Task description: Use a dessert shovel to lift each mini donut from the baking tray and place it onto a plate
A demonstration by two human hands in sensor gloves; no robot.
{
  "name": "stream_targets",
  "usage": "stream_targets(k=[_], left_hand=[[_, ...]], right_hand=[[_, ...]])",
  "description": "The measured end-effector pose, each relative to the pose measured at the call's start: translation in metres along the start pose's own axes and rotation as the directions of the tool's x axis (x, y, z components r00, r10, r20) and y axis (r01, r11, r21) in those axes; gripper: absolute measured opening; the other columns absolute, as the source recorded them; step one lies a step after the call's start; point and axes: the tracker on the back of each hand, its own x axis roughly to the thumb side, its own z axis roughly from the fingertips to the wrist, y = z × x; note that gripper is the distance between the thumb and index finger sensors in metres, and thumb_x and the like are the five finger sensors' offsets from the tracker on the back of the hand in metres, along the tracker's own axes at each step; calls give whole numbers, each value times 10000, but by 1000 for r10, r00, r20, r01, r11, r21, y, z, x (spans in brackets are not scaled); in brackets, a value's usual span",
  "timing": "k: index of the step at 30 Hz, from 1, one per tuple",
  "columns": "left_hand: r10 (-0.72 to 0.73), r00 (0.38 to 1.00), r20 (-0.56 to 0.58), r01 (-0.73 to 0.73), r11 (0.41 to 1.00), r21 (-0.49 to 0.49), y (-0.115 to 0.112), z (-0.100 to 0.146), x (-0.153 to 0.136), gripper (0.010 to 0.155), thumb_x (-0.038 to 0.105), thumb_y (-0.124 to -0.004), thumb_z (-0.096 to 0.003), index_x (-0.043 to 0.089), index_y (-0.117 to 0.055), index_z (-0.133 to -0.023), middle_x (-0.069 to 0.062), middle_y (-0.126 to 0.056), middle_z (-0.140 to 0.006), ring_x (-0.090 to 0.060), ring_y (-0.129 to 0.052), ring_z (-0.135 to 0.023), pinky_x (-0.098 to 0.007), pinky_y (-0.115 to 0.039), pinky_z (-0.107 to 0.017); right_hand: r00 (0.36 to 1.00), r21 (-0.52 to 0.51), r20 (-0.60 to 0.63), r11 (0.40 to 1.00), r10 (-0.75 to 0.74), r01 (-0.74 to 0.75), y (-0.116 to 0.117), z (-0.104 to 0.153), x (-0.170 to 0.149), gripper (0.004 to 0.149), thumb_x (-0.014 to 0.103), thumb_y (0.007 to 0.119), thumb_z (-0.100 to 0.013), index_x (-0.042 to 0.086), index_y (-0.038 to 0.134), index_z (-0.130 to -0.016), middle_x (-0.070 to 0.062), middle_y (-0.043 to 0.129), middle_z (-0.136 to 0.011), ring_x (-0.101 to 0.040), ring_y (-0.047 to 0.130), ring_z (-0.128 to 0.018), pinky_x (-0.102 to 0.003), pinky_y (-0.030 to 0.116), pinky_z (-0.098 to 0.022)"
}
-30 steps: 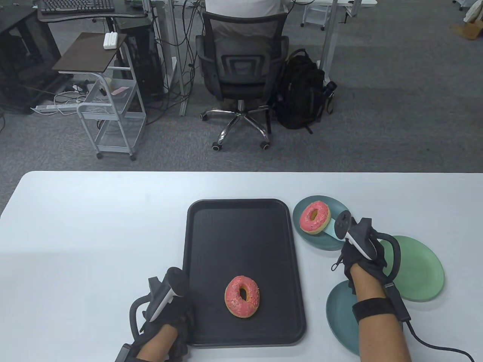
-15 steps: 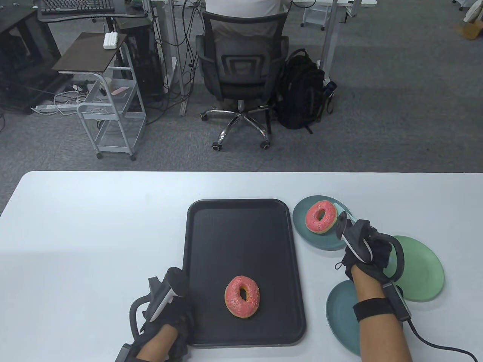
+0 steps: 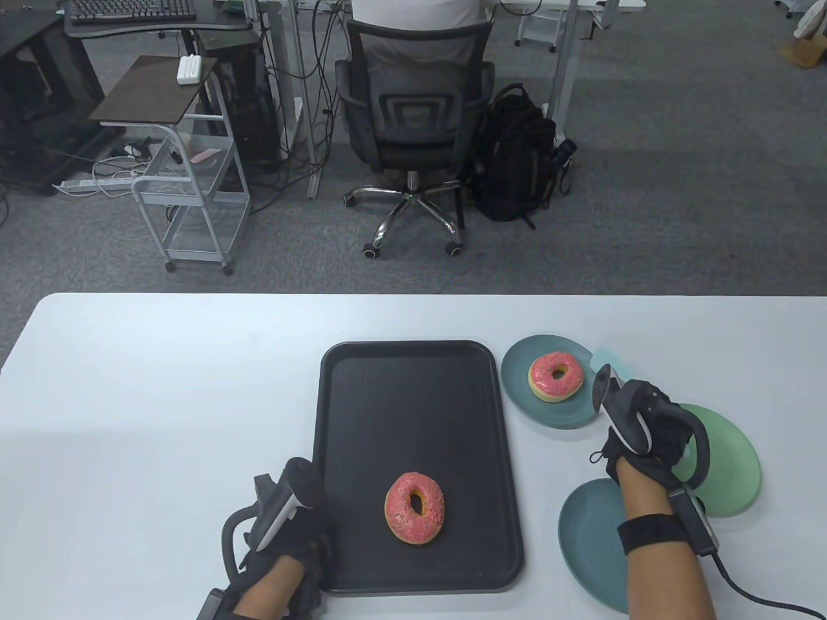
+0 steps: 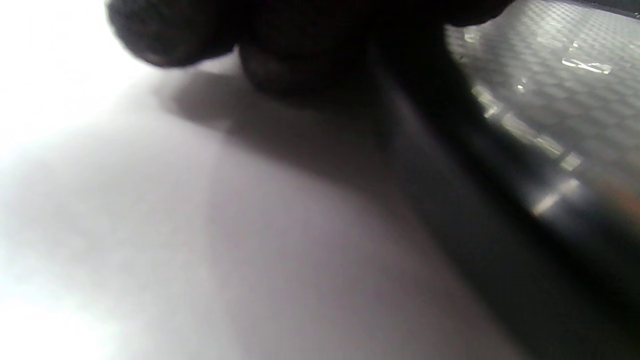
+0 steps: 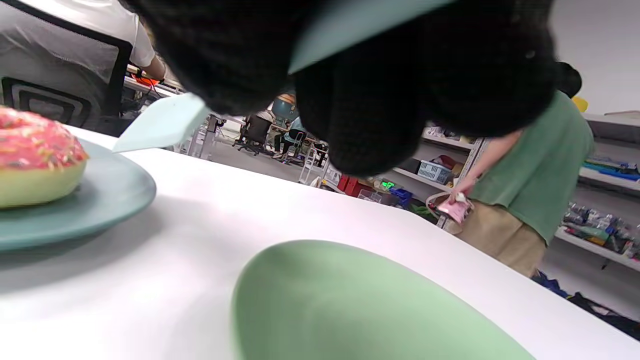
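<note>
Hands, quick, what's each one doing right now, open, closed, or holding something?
Left hand: rests at the tray's near left corner; grip cannot be told.
Right hand: fingers curled round the dessert shovel.

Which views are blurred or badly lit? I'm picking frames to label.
Table view: sharp, evenly lit, baking tray and both donuts clear. Left wrist view: heavily blurred, white table blown out at left, left hand a dark mass. Right wrist view: right hand and dessert shovel soft, green plate slightly soft.
</note>
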Motion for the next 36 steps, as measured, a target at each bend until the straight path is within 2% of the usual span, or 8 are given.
stream_targets(k=[3,6,10,15,19,25,30,36], left_hand=[[2,1000,1,-2,1000,-2,0,0,0,577,501,-697,-525,154,-595,-975,-2,-827,-707,-126,-1016,-383,-337,-911,-311],[2,1000,3,-2,1000,-2,0,0,0,580,501,-697,-525,152,-595,-976,-2,-827,-707,-126,-1016,-383,-336,-911,-311],[3,1000,4,-3,1000,-2,0,0,0,580,503,-697,-523,152,-597,-975,-2,-829,-706,-125,-1016,-383,-335,-912,-310],[3,1000,5,-3,1000,-2,0,0,0,579,499,-698,-524,152,-596,-976,-1,-826,-707,-123,-1016,-383,-332,-912,-311],[3,1000,5,-3,1000,-2,0,0,-1,580,504,-695,-523,156,-596,-976,1,-827,-706,-123,-1015,-384,-335,-911,-310],[3,1000,6,-3,1000,-1,0,0,-1,581,504,-694,-523,155,-594,-976,1,-826,-707,-122,-1015,-384,-333,-911,-312],[4,1000,6,-4,1000,-1,0,0,-1,579,505,-693,-524,157,-594,-976,1,-825,-709,-122,-1014,-385,-334,-911,-312],[7,1000,6,-7,1000,-3,0,0,-1,580,504,-694,-522,157,-594,-976,0,-825,-708,-124,-1014,-384,-336,-910,-311]], right_hand=[[992,8,47,993,-118,117,-15,7,-6,588,302,873,-443,165,672,-978,-166,937,-790,-300,1020,-459,-438,936,-326],[949,31,171,965,-263,262,-32,20,-8,585,329,858,-450,152,670,-975,-179,938,-761,-299,1008,-430,-438,929,-301],[890,47,334,948,-312,315,-47,46,-7,584,359,856,-444,157,689,-965,-170,958,-727,-281,1015,-397,-420,938,-274],[783,167,463,908,-416,384,-52,81,-8,575,400,875,-425,167,743,-934,-172,988,-669,-282,1019,-342,-423,936,-233],[741,212,544,919,-394,332,-45,104,-6,568,439,886,-404,185,787,-903,-164,1011,-617,-278,1020,-293,-420,934,-197],[702,263,630,942,-331,209,-28,126,1,563,468,889,-385,202,819,-877,-161,1027,-574,-275,1017,-255,-420,927,-169],[685,300,673,950,-279,92,-14,136,12,561,467,880,-388,207,815,-881,-164,1023,-580,-280,1015,-261,-426,925,-177],[665,290,709,957,-235,29,-7,142,30,563,461,868,-391,214,802,-893,-160,1016,-596,-280,1015,-277,-428,926,-194]])
